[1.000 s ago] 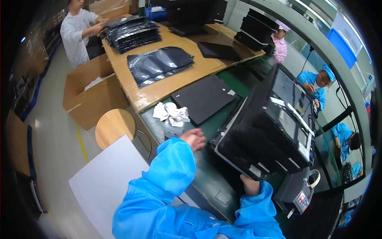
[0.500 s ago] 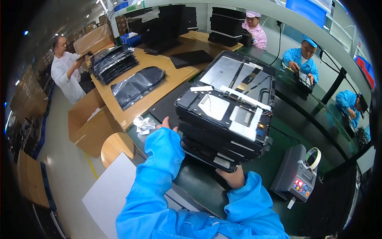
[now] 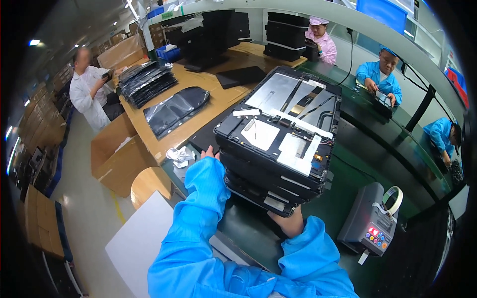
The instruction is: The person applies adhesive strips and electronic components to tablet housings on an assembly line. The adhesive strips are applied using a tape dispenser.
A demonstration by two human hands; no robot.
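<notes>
In front of me is a tall stack of black device housings. Its top unit has exposed metal plates, white patches, thin cables and a small circuit strip. My left hand lies against the stack's left side, with a few fingertips showing and the rest behind the sleeve. Under the near right corner, my right hand grips the lower edge; its fingers are hidden beneath the housings. The layers sit slightly uneven, with the lowest ones jutting toward me.
A grey tape dispenser stands right on the green bench. Crumpled white material lies by my left hand. Beyond are a dark plastic bag, a pile of bags and an open carton. Several co-workers sit or stand around.
The stack has shifted slightly left and toward me with both hands on it. My view has moved a little. The person in white at the left has turned and lowered their hands slightly.
</notes>
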